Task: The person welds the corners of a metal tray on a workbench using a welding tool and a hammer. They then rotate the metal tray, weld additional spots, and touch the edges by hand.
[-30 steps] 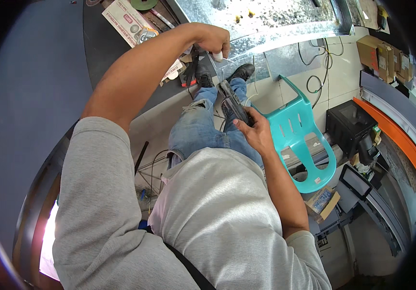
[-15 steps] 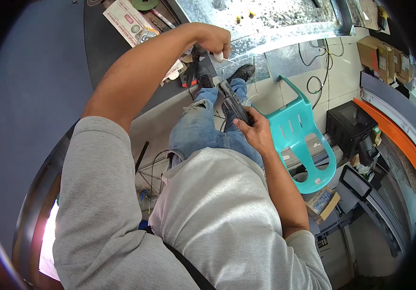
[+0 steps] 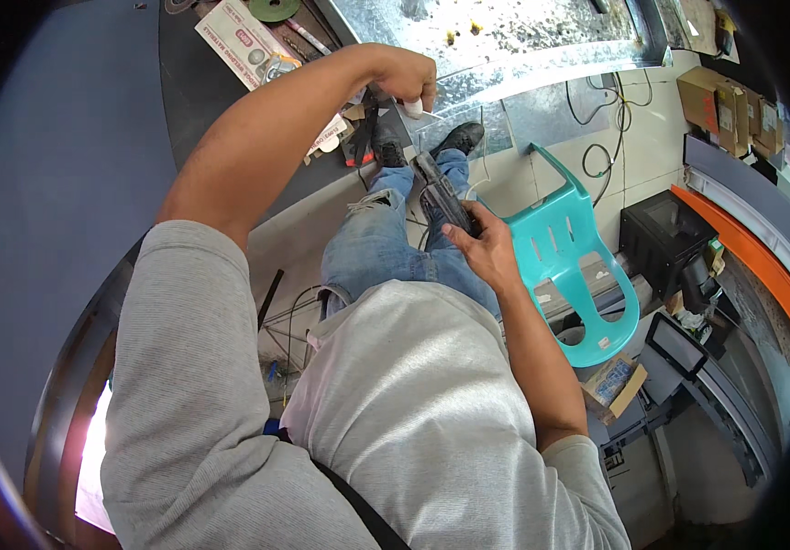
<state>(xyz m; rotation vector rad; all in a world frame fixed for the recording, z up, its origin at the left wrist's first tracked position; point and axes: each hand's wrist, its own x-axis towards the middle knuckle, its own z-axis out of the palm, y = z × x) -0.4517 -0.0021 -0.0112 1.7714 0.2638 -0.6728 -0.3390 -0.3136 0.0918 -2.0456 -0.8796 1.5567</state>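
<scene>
My left hand [image 3: 406, 75] reaches across to the near left corner of a shiny metal sheet [image 3: 541, 64]. Its fingers are curled downward, closed around something I cannot make out. A white piece [image 3: 414, 108], either a finger wrapping or a small object, shows under the fingers, with a thin pale tip beside the sheet's edge. Lower down, in front of my legs, my right hand [image 3: 486, 240] grips the rear of a dark, bulky hand tool [image 3: 442, 194]. This tool points up and left, its front end just below the sheet's corner; its exact kind is unclear.
On the dark table [image 3: 220, 128] at left lie a white and red box [image 3: 239, 41], a green disc [image 3: 274, 7] and pens. A turquoise plastic chair [image 3: 571, 261] stands at right. Cables [image 3: 610, 137] hang beyond it. Cardboard boxes [image 3: 720, 110] and a black cabinet [image 3: 661, 234] are farther right.
</scene>
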